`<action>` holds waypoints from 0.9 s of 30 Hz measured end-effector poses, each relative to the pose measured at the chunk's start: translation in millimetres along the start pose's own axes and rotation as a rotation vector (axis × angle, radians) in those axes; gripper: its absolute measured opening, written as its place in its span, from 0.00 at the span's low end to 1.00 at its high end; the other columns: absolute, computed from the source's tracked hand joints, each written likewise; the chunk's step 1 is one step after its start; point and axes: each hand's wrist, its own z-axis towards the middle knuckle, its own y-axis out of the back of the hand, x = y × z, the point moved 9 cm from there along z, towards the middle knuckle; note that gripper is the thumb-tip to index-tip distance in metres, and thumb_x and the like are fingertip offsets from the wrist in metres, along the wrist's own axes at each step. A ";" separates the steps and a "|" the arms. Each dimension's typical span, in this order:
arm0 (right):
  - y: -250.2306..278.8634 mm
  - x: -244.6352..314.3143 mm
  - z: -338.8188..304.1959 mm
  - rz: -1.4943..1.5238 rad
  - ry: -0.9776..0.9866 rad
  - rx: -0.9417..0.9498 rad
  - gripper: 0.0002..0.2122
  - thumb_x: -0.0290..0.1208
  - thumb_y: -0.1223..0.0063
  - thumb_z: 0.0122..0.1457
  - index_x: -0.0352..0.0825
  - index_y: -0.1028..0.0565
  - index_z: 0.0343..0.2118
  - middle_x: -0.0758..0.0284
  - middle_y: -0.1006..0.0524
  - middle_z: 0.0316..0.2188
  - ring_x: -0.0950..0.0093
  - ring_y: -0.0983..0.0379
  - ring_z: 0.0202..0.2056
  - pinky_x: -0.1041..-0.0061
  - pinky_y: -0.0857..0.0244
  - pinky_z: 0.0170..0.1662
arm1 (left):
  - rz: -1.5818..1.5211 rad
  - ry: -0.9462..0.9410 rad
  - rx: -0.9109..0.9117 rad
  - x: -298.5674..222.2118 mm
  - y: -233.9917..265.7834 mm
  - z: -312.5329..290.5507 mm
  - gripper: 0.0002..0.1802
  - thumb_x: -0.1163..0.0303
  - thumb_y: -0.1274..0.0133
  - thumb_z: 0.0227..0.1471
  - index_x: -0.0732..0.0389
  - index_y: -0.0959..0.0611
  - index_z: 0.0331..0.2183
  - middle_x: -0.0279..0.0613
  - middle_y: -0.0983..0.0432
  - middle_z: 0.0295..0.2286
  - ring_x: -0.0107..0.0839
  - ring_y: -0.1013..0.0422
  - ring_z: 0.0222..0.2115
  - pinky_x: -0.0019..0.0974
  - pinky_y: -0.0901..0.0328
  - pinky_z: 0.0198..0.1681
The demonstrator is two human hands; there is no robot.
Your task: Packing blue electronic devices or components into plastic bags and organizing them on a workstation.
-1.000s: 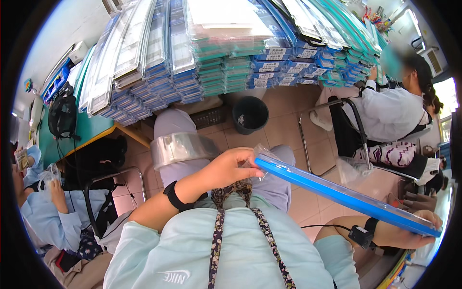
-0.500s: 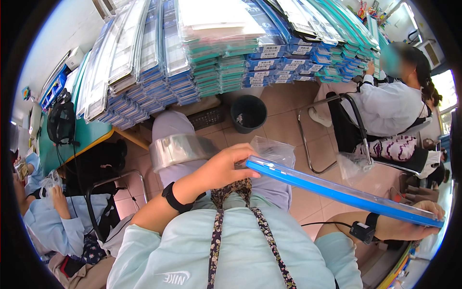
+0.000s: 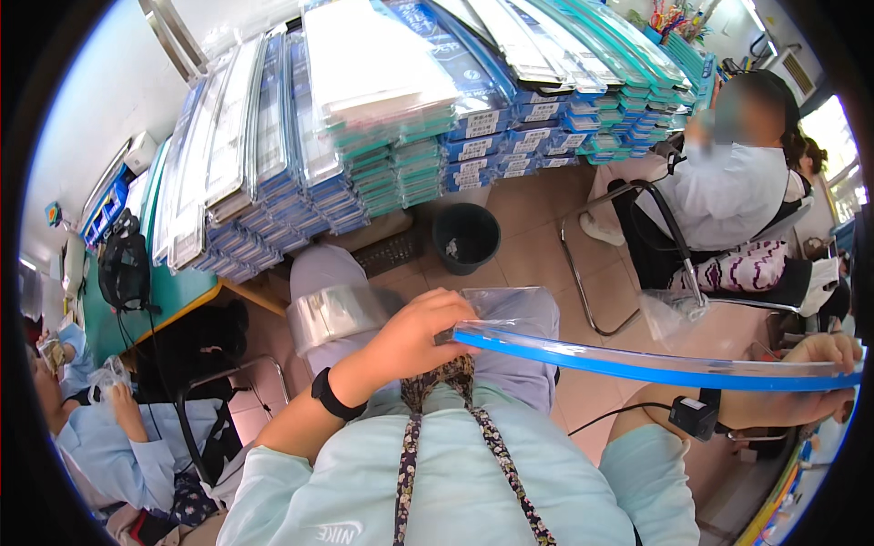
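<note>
My left hand is closed on the near-left end of a long, flat blue box with a clear plastic front. At the right rim of the view, my right hand grips the other end, fingers partly cut off. The box spans level in front of my chest, its blue edge toward me. Just beyond its left end, a crinkled clear plastic sheet or bag lies over my lap. A wide, shiny roll of clear film rests on my left thigh, left of my left hand.
Tall stacks of blue and green flat packages fill the table ahead. Below them stands a dark bin. One co-worker sits at the right, another person in light blue at the left. A black bag hangs by the green table.
The right end of the box has risen, bringing it closer to level. My left hand has shifted slightly left and down. The view has tilted slightly.
</note>
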 end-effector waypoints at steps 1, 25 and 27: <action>-1.3 -18.5 10.0 0.389 -0.081 -0.195 0.09 0.29 0.44 0.55 0.35 0.34 0.30 0.66 0.37 0.28 0.82 0.37 0.26 0.83 0.38 0.30 | 0.020 -0.025 0.017 -3.0 -1.1 1.6 0.17 0.76 0.38 0.34 0.61 0.21 0.33 0.40 0.27 0.32 0.41 0.32 0.35 0.39 0.38 0.39; -85.6 -25.6 22.4 0.825 -0.066 0.249 0.15 0.33 0.56 0.61 0.24 0.41 0.39 0.59 0.36 0.34 0.70 0.28 0.29 0.68 0.29 0.30 | 0.143 -0.190 0.094 -39.2 20.8 -14.0 0.30 0.81 0.41 0.34 0.59 0.25 0.45 0.44 0.28 0.38 0.44 0.31 0.40 0.39 0.35 0.41; -86.3 -24.8 19.7 0.812 -0.054 0.219 0.16 0.32 0.54 0.60 0.23 0.42 0.40 0.59 0.36 0.34 0.70 0.28 0.29 0.68 0.28 0.29 | 0.158 -0.209 0.073 -44.2 25.7 -17.2 0.32 0.83 0.42 0.32 0.59 0.26 0.46 0.45 0.28 0.40 0.45 0.31 0.40 0.40 0.36 0.43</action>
